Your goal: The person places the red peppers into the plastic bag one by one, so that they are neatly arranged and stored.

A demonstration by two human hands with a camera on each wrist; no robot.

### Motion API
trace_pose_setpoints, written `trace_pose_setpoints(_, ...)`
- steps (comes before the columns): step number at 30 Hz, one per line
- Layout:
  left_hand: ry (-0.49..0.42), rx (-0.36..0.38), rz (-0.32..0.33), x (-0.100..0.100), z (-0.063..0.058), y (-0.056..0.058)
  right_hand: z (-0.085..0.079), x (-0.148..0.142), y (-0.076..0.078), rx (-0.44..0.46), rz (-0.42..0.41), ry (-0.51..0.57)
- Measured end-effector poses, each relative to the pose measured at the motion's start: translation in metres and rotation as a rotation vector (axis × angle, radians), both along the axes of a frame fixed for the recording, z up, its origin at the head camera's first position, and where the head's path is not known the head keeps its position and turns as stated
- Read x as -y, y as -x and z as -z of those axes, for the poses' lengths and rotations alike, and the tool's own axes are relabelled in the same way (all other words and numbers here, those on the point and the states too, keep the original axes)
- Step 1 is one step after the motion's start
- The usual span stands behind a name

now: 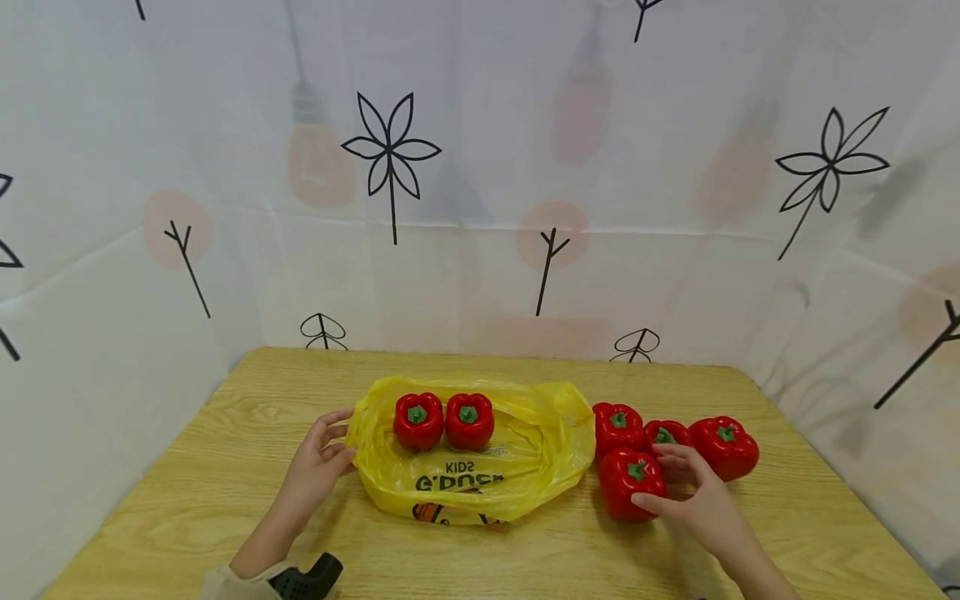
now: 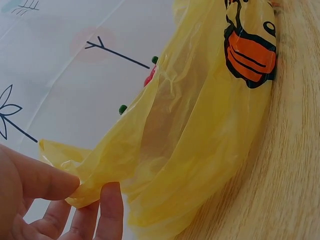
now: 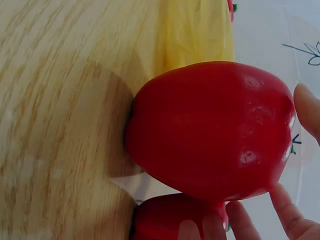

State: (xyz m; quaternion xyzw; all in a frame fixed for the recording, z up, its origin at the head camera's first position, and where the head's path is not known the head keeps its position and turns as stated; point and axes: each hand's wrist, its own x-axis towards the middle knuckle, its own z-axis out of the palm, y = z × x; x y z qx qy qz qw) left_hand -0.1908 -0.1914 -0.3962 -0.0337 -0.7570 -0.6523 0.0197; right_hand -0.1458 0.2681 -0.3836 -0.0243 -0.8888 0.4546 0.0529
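A yellow plastic bag [image 1: 525,492] lies on its side with its mouth spread wide, dark print showing on it. Two red bell peppers [image 1: 418,422] with green stems sit side by side at the bag. My left hand [image 1: 321,462] pinches the bag's left edge between thumb and fingers, as the left wrist view shows. To the right of the bag, my right hand [image 1: 701,500] has its thumb and fingers about the top of the front red bell pepper [image 3: 210,130]. Another bell pepper [image 3: 170,217] shows just below it in the right wrist view, beside the fingers.
Behind the right hand stand more bell peppers, one [image 1: 618,427] against the bag's right side and one [image 1: 724,448] farthest right. All rest on a wooden table [image 1: 247,425]. A pale patterned curtain [image 1: 480,275] hangs behind the table and along its sides.
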Motion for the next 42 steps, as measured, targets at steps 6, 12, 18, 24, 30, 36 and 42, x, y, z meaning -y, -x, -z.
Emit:
trace_pose_setpoints(6,-0.004,-0.004,0.002,0.0001,0.0005,0.0003,0.0023,-0.0011,0.0013,0.075,-0.005,-0.014)
trace_pose_setpoints(12,-0.008,0.006,0.001,-0.0002,0.0,0.0006,0.0048,-0.0016,0.0025,0.096,-0.024,-0.035)
trace_pose_setpoints(18,-0.004,0.009,-0.001,-0.0004,-0.0005,0.0005,0.0081,-0.0023,0.0031,0.1,-0.028,-0.018)
trace_pose_setpoints(24,0.006,0.008,0.004,-0.0007,-0.0004,0.0001,0.0081,-0.0023,0.0034,0.119,-0.02,-0.003)
trace_pose_setpoints(30,0.01,0.012,0.0,-0.0009,-0.0007,0.0003,0.0078,-0.001,0.0031,0.133,0.009,0.005)
trace_pose_setpoints(36,0.011,0.014,-0.001,-0.0009,-0.0008,0.0002,0.0057,-0.0004,0.0024,0.14,0.02,0.027)
trace_pose_setpoints(42,0.01,0.011,-0.002,-0.0009,-0.0009,-0.0002,0.0024,0.0004,0.001,0.138,0.03,0.032)
